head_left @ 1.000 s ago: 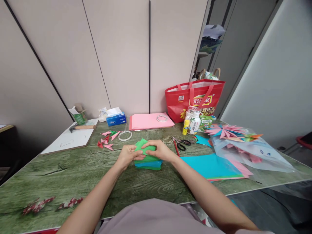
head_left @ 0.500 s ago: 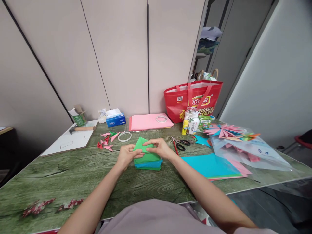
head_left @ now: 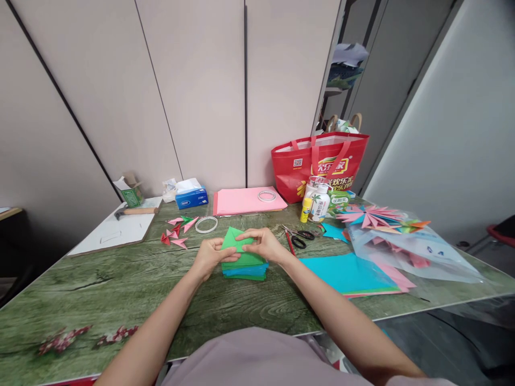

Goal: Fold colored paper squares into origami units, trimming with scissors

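Note:
Both hands pinch a folded green paper [head_left: 233, 236], which has a pointed top. My left hand [head_left: 210, 256] grips its left side, thumb on top. On the right side, my right hand [head_left: 263, 244] holds it between thumb and fingers. Directly below the folded piece lies a stack of green and blue paper [head_left: 244, 271] on the table. Small folded pink, red and green pieces [head_left: 177, 231] and a roll of tape [head_left: 206, 224] are to the left of the hands. Black-handled scissors [head_left: 298, 241] and a red pen [head_left: 289, 242] lie to the right.
Pink sheets [head_left: 245, 201] carry another tape roll at the back, beside a blue tissue box [head_left: 191, 198]. A glue stick [head_left: 305, 210], white bottle [head_left: 319, 203] and red bag [head_left: 289, 174] stand back right. Blue sheets [head_left: 350, 272] lie right; a hammer [head_left: 137, 211] is far left.

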Demonstrator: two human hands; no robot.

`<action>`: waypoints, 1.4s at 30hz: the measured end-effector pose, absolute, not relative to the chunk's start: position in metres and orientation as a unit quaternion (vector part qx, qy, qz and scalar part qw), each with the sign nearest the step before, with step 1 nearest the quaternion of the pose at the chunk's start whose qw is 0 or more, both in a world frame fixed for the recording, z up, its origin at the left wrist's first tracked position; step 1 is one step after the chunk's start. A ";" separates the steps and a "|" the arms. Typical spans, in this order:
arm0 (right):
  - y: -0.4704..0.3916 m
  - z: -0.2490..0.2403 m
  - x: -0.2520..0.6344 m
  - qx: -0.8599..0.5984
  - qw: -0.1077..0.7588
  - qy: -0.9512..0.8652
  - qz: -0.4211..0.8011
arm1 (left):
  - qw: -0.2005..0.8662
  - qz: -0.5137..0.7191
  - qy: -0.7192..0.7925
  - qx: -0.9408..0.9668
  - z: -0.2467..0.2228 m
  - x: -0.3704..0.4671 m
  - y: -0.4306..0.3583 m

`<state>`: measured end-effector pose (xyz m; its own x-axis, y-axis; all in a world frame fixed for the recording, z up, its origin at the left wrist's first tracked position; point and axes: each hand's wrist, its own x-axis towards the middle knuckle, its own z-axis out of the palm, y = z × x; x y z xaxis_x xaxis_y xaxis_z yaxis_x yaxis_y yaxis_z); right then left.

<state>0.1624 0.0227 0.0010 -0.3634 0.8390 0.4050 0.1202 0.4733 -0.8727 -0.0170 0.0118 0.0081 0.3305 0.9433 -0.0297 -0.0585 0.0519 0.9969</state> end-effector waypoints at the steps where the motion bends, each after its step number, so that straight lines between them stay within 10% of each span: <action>1: 0.023 0.000 0.163 -0.330 0.455 -0.727 0.395 | 0.608 0.404 0.399 0.556 0.009 -0.017 0.012; 42: 0.026 -0.009 0.151 -0.327 0.489 -0.590 0.553 | 0.538 0.478 0.379 0.581 0.003 -0.014 0.013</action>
<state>0.1512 0.0264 -0.0086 -0.3076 0.9270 0.2149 -0.1550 0.1740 -0.9725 -0.0138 0.0126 0.0032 0.2547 0.9557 0.1477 -0.0744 -0.1329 0.9883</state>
